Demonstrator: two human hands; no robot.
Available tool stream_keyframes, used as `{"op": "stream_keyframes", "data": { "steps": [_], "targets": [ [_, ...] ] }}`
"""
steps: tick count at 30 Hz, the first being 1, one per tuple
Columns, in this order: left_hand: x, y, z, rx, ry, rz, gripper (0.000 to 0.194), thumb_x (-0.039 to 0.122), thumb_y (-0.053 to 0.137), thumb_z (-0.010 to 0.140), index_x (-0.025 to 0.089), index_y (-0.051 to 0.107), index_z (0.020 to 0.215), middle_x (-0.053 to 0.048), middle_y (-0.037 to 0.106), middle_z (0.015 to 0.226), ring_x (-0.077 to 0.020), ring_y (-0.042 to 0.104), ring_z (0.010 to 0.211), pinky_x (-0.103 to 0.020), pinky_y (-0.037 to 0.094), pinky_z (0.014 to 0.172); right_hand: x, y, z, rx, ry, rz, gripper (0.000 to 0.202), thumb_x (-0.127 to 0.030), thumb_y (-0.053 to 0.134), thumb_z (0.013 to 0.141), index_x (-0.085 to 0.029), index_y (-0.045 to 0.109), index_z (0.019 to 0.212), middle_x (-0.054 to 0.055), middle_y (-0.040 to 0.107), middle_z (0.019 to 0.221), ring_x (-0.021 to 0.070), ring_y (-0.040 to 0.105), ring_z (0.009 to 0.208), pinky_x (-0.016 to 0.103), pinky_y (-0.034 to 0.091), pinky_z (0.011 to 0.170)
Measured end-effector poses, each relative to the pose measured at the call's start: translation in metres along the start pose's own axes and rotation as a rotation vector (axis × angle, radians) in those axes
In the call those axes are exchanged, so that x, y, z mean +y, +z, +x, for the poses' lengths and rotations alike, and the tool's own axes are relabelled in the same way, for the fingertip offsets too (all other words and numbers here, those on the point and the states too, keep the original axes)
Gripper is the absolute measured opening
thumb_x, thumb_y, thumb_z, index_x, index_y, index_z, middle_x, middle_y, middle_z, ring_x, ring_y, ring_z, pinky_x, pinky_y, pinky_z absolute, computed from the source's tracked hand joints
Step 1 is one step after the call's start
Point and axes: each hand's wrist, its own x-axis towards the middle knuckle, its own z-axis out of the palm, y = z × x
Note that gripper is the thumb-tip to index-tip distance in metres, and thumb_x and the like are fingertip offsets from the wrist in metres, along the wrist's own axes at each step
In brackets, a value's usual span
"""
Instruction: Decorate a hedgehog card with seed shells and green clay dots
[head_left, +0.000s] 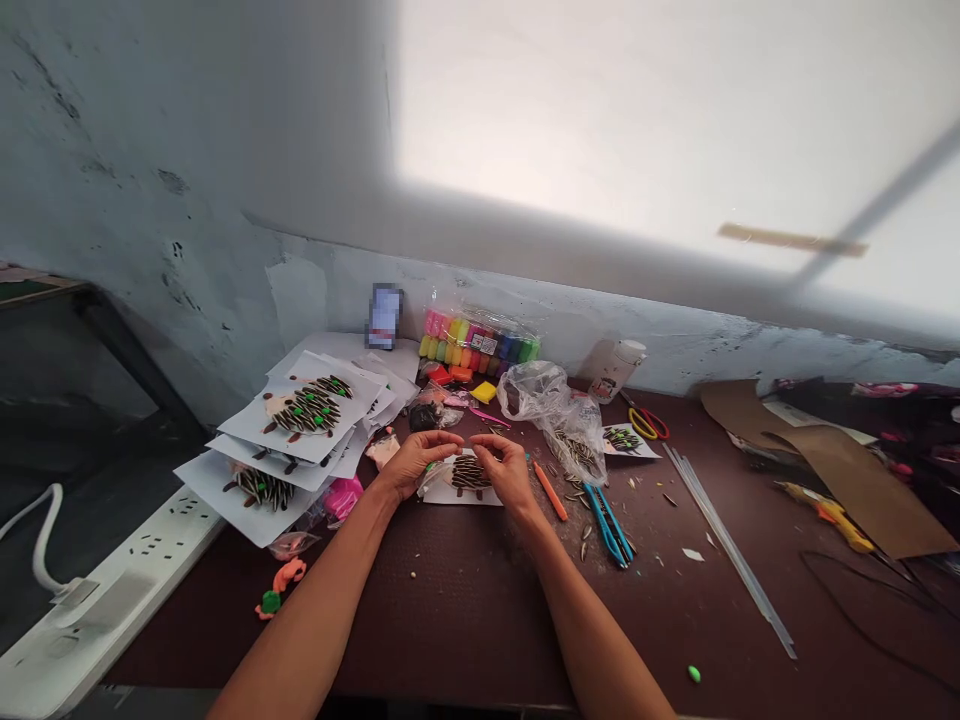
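"So, what takes up the most room?"

"The dark desk point(450, 610), across the lower frame. Next comes the white power strip point(127, 580), slanting through the lower left."

"And after that?"

"The stack point(225, 492) of white sheets at centre left, with spiky figures on them, then the clay pack point(480, 345), many-coloured, above centre."

"Where are the hands?"

"Mid-frame. The left hand point(412, 465) and the right hand point(508, 472) come in from either side, fingertips almost meeting, each hand's fingers narrowed. I can't tell what, if anything, is pinched there; it's too small."

"What's beneath them?"

"The card point(469, 498), lying on the desk at centre, partly covered by the hands and bearing a spiky figure with dark, striped spines."

"Anything right of them?"

"A clear bag point(577, 435) just right of centre, blue scissors point(611, 525) below it, and an orange stick point(550, 492) between the scissors and the right hand."

"And the smallest?"

"One green ball point(694, 674), lower right."
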Motion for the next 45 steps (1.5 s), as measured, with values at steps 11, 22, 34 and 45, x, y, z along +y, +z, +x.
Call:
{"op": "stream_keyframes", "data": {
  "steps": [11, 22, 34, 45],
  "targets": [
    [-0.001, -0.006, 0.004, 0.031, 0.058, -0.028, 0.053, 0.056, 0.091, 0.048, 0.015, 0.058, 0.057, 0.005, 0.056, 0.056, -0.0052, 0.044, 0.047, -0.019, 0.033, 0.046, 0.002, -0.005, 0.002, 0.038, -0.016, -0.123, 0.037, -0.052, 0.057, 0.082, -0.020, 0.055, 0.062, -0.003, 0.049, 0.056, 0.0121, 0.043, 0.056, 0.023, 0.035, 0.052],
    [-0.007, -0.012, 0.007, 0.070, 0.008, 0.007, 0.053, 0.040, 0.095, 0.040, 0.017, 0.071, 0.081, 0.000, 0.068, 0.072, -0.0127, 0.060, 0.061, -0.024, 0.045, 0.058, 0.006, -0.017, 0.006, -0.005, -0.001, -0.148, 0.021, -0.038, 0.062, 0.075, -0.019, 0.068, 0.078, 0.001, 0.068, 0.076, 0.0141, 0.054, 0.065, 0.025, 0.042, 0.062],
    [-0.010, -0.017, 0.011, 0.073, 0.030, 0.069, 0.047, 0.044, 0.093, 0.047, 0.016, 0.070, 0.076, -0.003, 0.071, 0.076, -0.0141, 0.061, 0.066, -0.026, 0.048, 0.064, 0.002, -0.012, 0.002, -0.026, -0.048, -0.328, 0.012, -0.025, 0.060, 0.079, -0.021, 0.071, 0.080, -0.001, 0.068, 0.074, 0.0134, 0.052, 0.061, 0.025, 0.039, 0.062],
    [-0.016, -0.019, 0.015, 0.116, 0.041, 0.139, 0.046, 0.045, 0.091, 0.045, 0.015, 0.071, 0.074, -0.003, 0.071, 0.075, -0.0152, 0.060, 0.068, -0.027, 0.045, 0.064, 0.009, -0.005, -0.002, -0.030, -0.167, -0.508, 0.012, -0.019, 0.065, 0.085, -0.022, 0.077, 0.087, 0.004, 0.062, 0.090, 0.0167, 0.058, 0.081, 0.028, 0.045, 0.076]
  ]
}}
